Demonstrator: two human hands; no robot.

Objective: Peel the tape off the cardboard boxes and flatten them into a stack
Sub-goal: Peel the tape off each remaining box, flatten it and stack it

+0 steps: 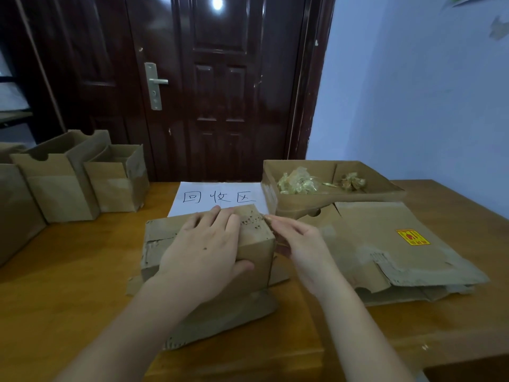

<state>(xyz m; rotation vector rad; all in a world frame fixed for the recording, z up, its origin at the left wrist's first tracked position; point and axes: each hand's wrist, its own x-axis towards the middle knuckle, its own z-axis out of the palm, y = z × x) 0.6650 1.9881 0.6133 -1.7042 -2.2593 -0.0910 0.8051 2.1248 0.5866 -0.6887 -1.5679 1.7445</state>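
Box (256, 244) sits centre frame on the wooden table (68, 285). Left hand (205, 244) lies on top w/ fingers spread, thumb hooked over the near face — holding it down. Right hand (300, 241) pinches a tape strip (268, 218) at the box's upper right corner. Flattened stack (385, 244) lies right of centre; tray w/ tape scraps (303, 179) behind it.

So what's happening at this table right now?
A person is stripping tape from a cardboard box. The left hand grips it on the table while the right hand pinches tape at its top right corner. Flattened boxes lie to the right, a tray behind them holds tape scraps, and upright boxes stand at left.
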